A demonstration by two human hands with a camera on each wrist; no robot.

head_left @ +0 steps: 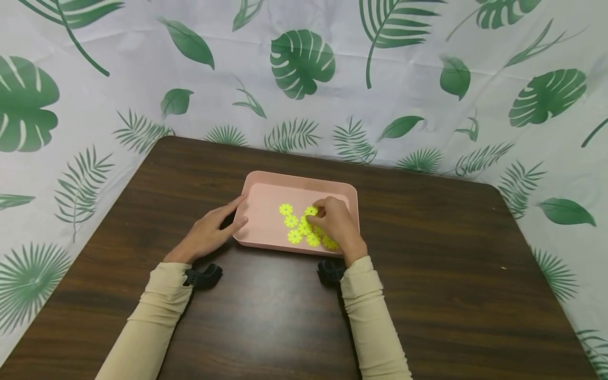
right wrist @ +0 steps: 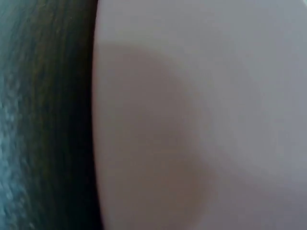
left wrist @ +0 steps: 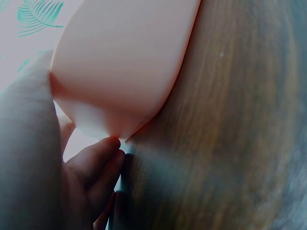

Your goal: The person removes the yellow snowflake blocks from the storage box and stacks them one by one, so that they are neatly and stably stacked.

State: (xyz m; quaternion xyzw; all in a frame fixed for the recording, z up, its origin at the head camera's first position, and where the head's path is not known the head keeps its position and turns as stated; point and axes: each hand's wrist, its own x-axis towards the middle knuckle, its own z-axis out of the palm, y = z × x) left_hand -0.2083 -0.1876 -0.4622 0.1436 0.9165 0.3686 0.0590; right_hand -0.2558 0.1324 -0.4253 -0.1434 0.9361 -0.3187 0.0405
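A pink rectangular tray (head_left: 266, 206) lies on the table, with several yellow, notched, flower-like discs (head_left: 294, 236) in its middle and front right. My left hand (head_left: 209, 232) holds the tray's left end, thumb near the front corner and forefinger farther back along the rim. In the left wrist view, fingertips (left wrist: 112, 143) touch the tray's end (left wrist: 120, 62). Over the discs, my right hand (head_left: 336, 221) pinches a yellow disc (head_left: 311, 211) between thumb and fingers. Its palm hides part of the pile. Only the blurred tray wall (right wrist: 144, 120) and table fill the right wrist view.
The dark wooden table (head_left: 451, 274) extends around the tray. Behind it hangs a white cloth with green leaf prints (head_left: 304, 63). Black bands with small modules (head_left: 204, 276) are strapped at both wrists, near the tray's front edge.
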